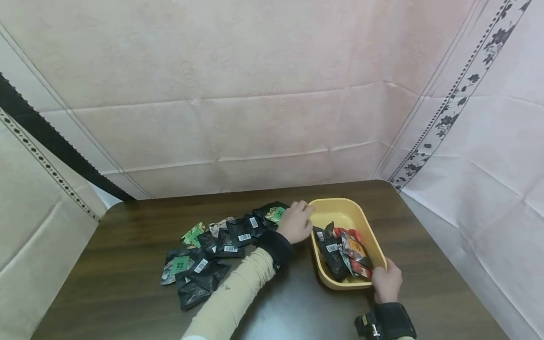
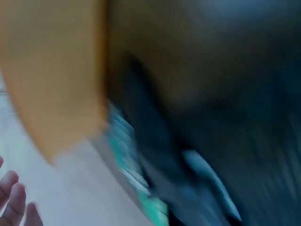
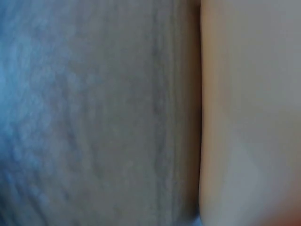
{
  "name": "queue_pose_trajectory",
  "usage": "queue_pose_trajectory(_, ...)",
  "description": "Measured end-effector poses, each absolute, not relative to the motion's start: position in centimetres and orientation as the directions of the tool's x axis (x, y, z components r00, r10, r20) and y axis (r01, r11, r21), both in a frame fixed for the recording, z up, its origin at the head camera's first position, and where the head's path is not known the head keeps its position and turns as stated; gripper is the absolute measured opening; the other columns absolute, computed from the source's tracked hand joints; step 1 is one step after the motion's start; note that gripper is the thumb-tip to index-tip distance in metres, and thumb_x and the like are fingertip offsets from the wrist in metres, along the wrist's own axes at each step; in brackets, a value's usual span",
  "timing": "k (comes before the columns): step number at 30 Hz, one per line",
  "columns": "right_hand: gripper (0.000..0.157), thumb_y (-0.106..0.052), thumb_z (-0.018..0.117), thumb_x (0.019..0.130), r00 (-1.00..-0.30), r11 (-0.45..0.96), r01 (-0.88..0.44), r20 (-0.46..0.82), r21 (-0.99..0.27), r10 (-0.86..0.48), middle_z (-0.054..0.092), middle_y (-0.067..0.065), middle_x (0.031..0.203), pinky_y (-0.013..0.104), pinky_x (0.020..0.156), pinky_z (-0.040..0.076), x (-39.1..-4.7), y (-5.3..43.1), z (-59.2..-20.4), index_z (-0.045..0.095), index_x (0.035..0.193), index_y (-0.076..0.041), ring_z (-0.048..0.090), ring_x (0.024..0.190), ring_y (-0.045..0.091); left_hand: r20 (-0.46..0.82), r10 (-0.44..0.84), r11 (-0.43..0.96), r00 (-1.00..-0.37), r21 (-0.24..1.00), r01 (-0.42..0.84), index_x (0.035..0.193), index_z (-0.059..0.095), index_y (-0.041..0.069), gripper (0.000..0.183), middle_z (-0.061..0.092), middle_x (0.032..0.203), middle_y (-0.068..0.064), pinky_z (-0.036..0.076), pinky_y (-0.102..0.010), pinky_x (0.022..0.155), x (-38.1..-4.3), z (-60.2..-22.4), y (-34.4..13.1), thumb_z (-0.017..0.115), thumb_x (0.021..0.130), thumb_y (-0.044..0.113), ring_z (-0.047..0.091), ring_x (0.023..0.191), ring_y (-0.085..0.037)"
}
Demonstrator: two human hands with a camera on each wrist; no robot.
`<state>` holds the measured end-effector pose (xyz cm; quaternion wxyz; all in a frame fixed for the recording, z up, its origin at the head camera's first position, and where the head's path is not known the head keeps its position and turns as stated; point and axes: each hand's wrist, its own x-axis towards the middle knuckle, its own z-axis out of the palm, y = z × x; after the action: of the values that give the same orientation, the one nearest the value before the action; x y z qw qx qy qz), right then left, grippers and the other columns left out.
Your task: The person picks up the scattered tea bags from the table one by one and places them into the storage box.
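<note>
Bin (image 1: pixel 340 208) cnr. in R fingers (image 1: pixel 378 276)

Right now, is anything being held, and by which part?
The yellow basket is held by its near-right corner, in the right grip; the left grip holds nothing visible.

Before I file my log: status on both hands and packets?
Left hand apparently empty, fingers near yellow bin; right hand gripping bin. Some packets inside, others on table. No obstruction seen.
</note>
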<state>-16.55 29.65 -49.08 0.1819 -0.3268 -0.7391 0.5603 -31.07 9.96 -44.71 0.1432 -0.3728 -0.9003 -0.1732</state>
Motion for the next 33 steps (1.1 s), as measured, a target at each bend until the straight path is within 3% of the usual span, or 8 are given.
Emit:
queue_pose_trajectory(3,0.051,0.009,0.027,0.076,-0.726,0.179,0.275,-0.082,-0.944,0.683,0.040,0.038,0.122,0.056,0.094,0.031,-16.6,29.6,-49.0,0.039,0.125,0.018,0.038,0.112,0.045,0.328,0.582,0.740,-0.744,0.167,0.652,0.114,0.059,0.010,0.037,0.053,0.104,-0.007,0.045,-0.032,0.068,-32.8,-45.7,9.2,0.058,0.079,0.020,0.048,0.090,-0.021)
queue_pose_trajectory(7,0.050,0.009,0.028,0.076,-0.734,0.208,0.280,-0.069,-0.937,0.675,0.040,0.038,0.121,0.056,0.094,0.032,-16.5,29.5,-49.2,0.039,0.124,0.019,0.039,0.111,0.045,0.161,0.559,0.807,-0.813,0.118,0.579,0.122,0.054,0.013,0.055,0.050,0.112,-0.008,0.045,-0.038,0.075,-34.3,-47.3,9.1,0.064,0.073,0.035,0.046,0.098,-0.024)
queue_pose_trajectory(13,0.049,0.008,0.029,0.077,-0.733,0.247,0.295,-0.053,-0.923,0.678,0.043,0.038,0.118,0.056,0.091,0.034,-15.8,29.3,-49.7,0.042,0.123,0.017,0.041,0.108,0.046,0.018,0.593,0.797,-0.805,0.128,0.591,0.134,0.045,0.016,0.083,0.039,0.136,-0.012,0.039,-0.046,0.091,-34.9,-49.8,10.0,0.070,0.063,0.051,0.038,0.122,-0.032)
queue_pose_trajectory(16,0.049,0.008,0.030,0.076,-0.731,0.272,0.304,-0.041,-0.913,0.681,0.044,0.038,0.117,0.056,0.090,0.035,-15.7,29.1,-49.7,0.043,0.122,0.017,0.043,0.107,0.047,-0.011,0.589,0.802,-0.808,0.128,0.583,0.136,0.043,0.016,0.089,0.038,0.138,-0.012,0.036,-0.049,0.093,-34.9,-50.7,10.3,0.071,0.061,0.053,0.036,0.124,-0.033)
queue_pose_trajectory(24,0.050,0.009,0.030,0.074,-0.721,0.277,0.288,-0.017,-0.916,0.693,0.045,0.038,0.116,0.055,0.089,0.035,-16.1,29.1,-49.7,0.044,0.121,0.018,0.044,0.105,0.046,0.036,0.564,0.825,-0.825,0.021,0.565,0.120,0.059,0.018,0.069,0.052,0.107,-0.006,0.043,-0.042,0.077,-35.2,-51.1,11.2,0.067,0.064,0.058,0.048,0.098,-0.027)
queue_pose_trajectory(30,0.050,0.009,0.029,0.075,-0.713,0.251,0.282,-0.027,-0.926,0.701,0.044,0.039,0.118,0.056,0.091,0.034,-16.3,29.4,-49.4,0.042,0.122,0.018,0.042,0.108,0.047,0.030,0.530,0.848,-0.847,-0.013,0.530,0.119,0.059,0.018,0.041,0.051,0.111,-0.009,0.046,-0.050,0.070,-35.2,-50.0,12.2,0.066,0.080,0.029,0.048,0.100,-0.031)
queue_pose_trajectory(33,0.051,0.010,0.028,0.076,-0.714,0.221,0.291,-0.057,-0.931,0.698,0.041,0.039,0.120,0.057,0.093,0.032,-16.5,29.5,-49.3,0.039,0.125,0.019,0.040,0.112,0.048,0.012,0.522,0.853,-0.853,0.009,0.522,0.123,0.056,0.022,0.037,0.050,0.114,-0.009,0.047,-0.052,0.069,-35.5,-49.8,12.2,0.061,0.086,0.016,0.047,0.102,-0.032)
